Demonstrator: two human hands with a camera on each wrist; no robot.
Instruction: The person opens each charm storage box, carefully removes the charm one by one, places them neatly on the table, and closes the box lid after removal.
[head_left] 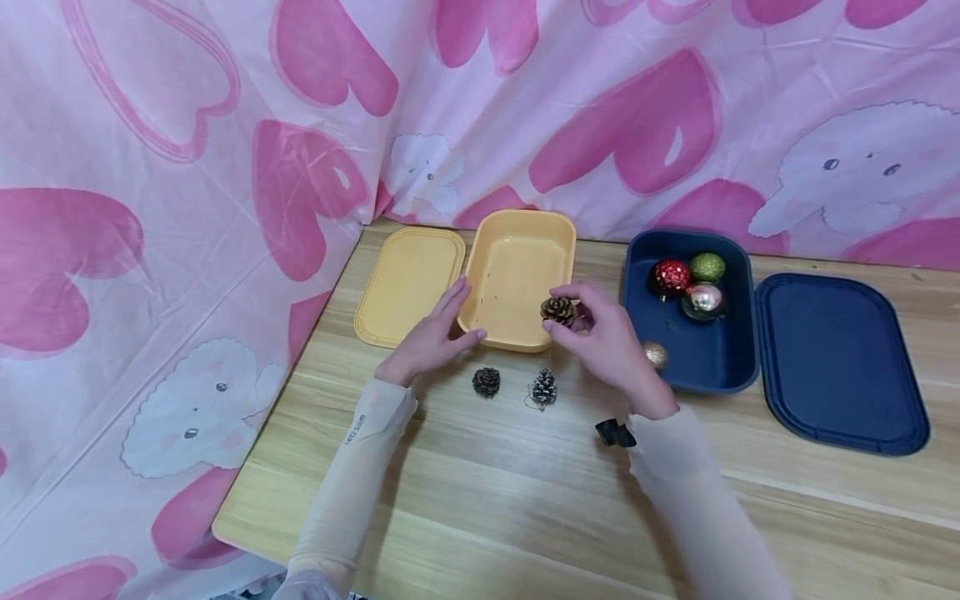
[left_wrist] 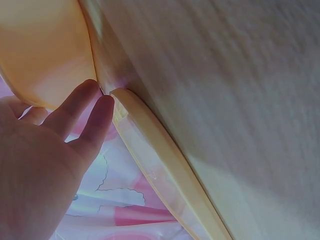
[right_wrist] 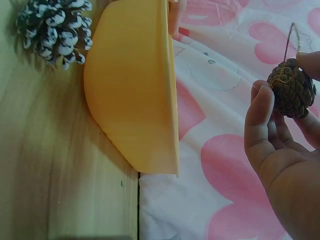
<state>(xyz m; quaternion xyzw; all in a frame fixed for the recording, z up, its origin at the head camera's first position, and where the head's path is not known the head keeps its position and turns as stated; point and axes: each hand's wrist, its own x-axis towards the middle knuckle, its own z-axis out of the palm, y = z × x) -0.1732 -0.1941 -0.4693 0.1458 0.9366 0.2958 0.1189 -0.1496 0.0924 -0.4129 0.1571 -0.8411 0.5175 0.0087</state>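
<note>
My right hand (head_left: 606,343) pinches a brown pine cone (head_left: 558,310) between thumb and fingers, above the front right corner of the yellow box (head_left: 519,271). A thin loop of cord sticks out of the pine cone (right_wrist: 290,90) in the right wrist view. My left hand (head_left: 431,337) is at the box's left side with its fingers extended, fingertips at or very near the wall. On the table in front of the box lie a dark pine cone (head_left: 486,382) and a white-tipped pine cone (head_left: 543,387) with a string.
A yellow lid (head_left: 412,283) lies left of the box. To the right stands a navy box (head_left: 690,358) with red, green, pink and gold baubles inside, beside its navy lid (head_left: 840,362). A heart-patterned curtain (head_left: 480,108) hangs behind the wooden table (head_left: 525,500).
</note>
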